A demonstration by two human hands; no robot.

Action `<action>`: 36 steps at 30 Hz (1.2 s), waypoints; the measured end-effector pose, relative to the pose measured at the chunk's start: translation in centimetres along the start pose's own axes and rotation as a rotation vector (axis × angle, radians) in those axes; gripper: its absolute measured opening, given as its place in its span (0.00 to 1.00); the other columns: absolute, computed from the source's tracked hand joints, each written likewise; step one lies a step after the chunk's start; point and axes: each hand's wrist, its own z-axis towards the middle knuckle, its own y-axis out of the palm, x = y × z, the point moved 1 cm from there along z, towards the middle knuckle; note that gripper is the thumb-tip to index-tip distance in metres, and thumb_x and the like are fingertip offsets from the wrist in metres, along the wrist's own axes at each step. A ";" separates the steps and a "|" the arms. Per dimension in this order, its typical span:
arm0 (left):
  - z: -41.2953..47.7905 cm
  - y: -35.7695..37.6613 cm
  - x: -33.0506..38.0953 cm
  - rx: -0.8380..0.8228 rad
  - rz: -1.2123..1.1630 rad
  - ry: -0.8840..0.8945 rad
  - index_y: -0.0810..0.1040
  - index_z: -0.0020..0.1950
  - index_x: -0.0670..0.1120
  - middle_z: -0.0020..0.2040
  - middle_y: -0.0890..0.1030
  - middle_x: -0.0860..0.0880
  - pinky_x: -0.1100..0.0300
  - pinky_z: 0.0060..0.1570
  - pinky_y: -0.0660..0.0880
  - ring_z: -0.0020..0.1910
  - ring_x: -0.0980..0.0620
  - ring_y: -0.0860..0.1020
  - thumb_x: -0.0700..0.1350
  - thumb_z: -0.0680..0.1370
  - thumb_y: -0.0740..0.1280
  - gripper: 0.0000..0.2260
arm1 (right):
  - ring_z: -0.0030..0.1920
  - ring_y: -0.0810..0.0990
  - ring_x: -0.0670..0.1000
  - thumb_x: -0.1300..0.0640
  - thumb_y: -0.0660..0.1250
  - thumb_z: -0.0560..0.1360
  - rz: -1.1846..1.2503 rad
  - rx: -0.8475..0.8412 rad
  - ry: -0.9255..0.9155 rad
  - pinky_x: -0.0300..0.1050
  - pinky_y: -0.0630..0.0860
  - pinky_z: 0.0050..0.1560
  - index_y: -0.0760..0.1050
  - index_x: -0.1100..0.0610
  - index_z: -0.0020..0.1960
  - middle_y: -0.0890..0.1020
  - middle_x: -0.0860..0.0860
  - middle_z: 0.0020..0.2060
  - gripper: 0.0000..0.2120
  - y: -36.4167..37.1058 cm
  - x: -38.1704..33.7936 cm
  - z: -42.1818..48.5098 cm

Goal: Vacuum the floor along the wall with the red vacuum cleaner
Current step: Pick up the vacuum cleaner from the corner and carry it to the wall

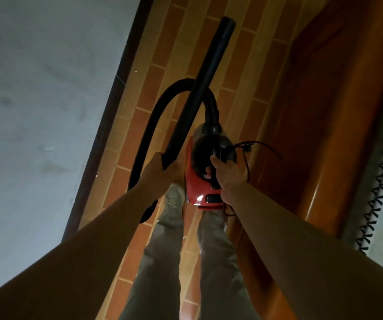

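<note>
Left hand (160, 168) grips the black wand (199, 88), right hand (225, 174) clenches the red vacuum cleaner (197, 181) handle. I'd swing the nozzle toward 10 o'clock, tight against the baseboard (107, 116).

The wall (36, 112) is on the left, the door (335, 112) on the right, the vacuum (199, 179) between them above the floor (162, 77).

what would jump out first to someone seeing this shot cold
The red vacuum cleaner at centre, carried by the right hand on its black handle. The left hand grips the long black tube, which points ahead over the tiled floor, with the hose looping behind it. The pale wall fills the left, and a glossy wooden door the right.
</note>
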 end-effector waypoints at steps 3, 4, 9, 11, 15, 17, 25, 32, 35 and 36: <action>4.3 1.1 -2.0 -0.005 -0.006 -0.027 0.71 0.60 0.47 0.44 0.78 0.50 0.63 0.32 0.68 0.37 0.55 0.76 0.56 0.82 0.66 0.14 | 0.38 0.77 0.48 0.49 0.66 0.83 0.003 0.011 0.002 0.44 0.70 0.40 0.75 0.55 0.62 0.82 0.51 0.41 0.13 1.3 0.7 4.5; 5.7 1.4 -2.6 -0.002 -0.008 -0.040 0.71 0.61 0.47 0.46 0.79 0.49 0.62 0.32 0.68 0.38 0.55 0.76 0.56 0.82 0.65 0.15 | 0.38 0.77 0.48 0.49 0.66 0.83 0.005 0.012 0.001 0.44 0.70 0.40 0.75 0.56 0.62 0.82 0.51 0.41 0.13 1.8 1.0 6.0; 11.8 3.1 -5.8 -0.003 -0.006 -0.067 0.70 0.66 0.44 0.49 0.79 0.47 0.61 0.32 0.68 0.39 0.54 0.76 0.56 0.82 0.64 0.19 | 0.43 0.82 0.52 0.48 0.66 0.82 0.039 0.008 -0.011 0.52 0.76 0.55 0.76 0.56 0.64 0.84 0.52 0.42 0.15 3.8 2.7 12.6; 13.7 3.6 -6.8 -0.019 0.015 -0.075 0.70 0.65 0.45 0.47 0.78 0.48 0.61 0.32 0.68 0.38 0.53 0.75 0.56 0.82 0.64 0.18 | 0.45 0.83 0.52 0.48 0.66 0.82 0.051 0.006 -0.011 0.55 0.77 0.59 0.75 0.56 0.65 0.84 0.52 0.43 0.16 4.3 3.3 14.8; 16.5 4.6 -8.0 -0.027 0.046 -0.062 0.71 0.62 0.44 0.43 0.76 0.49 0.61 0.32 0.67 0.36 0.54 0.74 0.55 0.82 0.65 0.16 | 0.44 0.81 0.48 0.48 0.64 0.84 0.061 0.004 0.012 0.51 0.76 0.54 0.72 0.56 0.64 0.83 0.49 0.43 0.14 4.9 4.1 17.8; 17.5 5.2 -8.3 -0.034 0.047 -0.046 0.72 0.63 0.44 0.45 0.78 0.48 0.61 0.33 0.68 0.38 0.54 0.75 0.54 0.82 0.66 0.17 | 0.40 0.78 0.45 0.50 0.62 0.85 0.082 0.011 0.015 0.46 0.73 0.43 0.70 0.53 0.61 0.81 0.48 0.43 0.09 5.1 4.4 18.8; 19.8 6.9 -8.5 -0.075 0.013 -0.067 0.71 0.66 0.45 0.52 0.80 0.47 0.60 0.36 0.68 0.44 0.53 0.77 0.57 0.82 0.64 0.20 | 0.44 0.81 0.54 0.50 0.63 0.84 0.230 0.051 0.039 0.54 0.74 0.52 0.75 0.52 0.57 0.84 0.53 0.40 0.06 6.5 6.2 21.8; 22.0 7.8 -8.3 -0.108 0.074 -0.048 0.71 0.55 0.47 0.43 0.74 0.51 0.65 0.32 0.68 0.38 0.58 0.73 0.52 0.82 0.66 0.09 | 0.59 0.81 0.60 0.45 0.68 0.76 0.211 0.045 0.117 0.66 0.75 0.64 0.76 0.48 0.56 0.84 0.57 0.58 0.12 6.6 7.4 23.5; 22.8 8.3 -8.6 -0.140 0.113 -0.046 0.67 0.57 0.50 0.43 0.73 0.52 0.64 0.32 0.67 0.38 0.58 0.72 0.53 0.82 0.65 0.11 | 0.60 0.82 0.59 0.46 0.68 0.78 0.190 0.034 0.097 0.66 0.76 0.65 0.76 0.50 0.64 0.84 0.56 0.58 0.17 6.4 7.7 24.2; 23.1 8.5 -8.7 -0.152 0.118 -0.053 0.68 0.60 0.49 0.43 0.74 0.52 0.63 0.32 0.66 0.38 0.57 0.73 0.53 0.82 0.65 0.12 | 0.59 0.82 0.59 0.48 0.67 0.80 0.189 0.037 0.092 0.64 0.76 0.65 0.76 0.52 0.64 0.85 0.55 0.56 0.15 6.3 7.7 24.4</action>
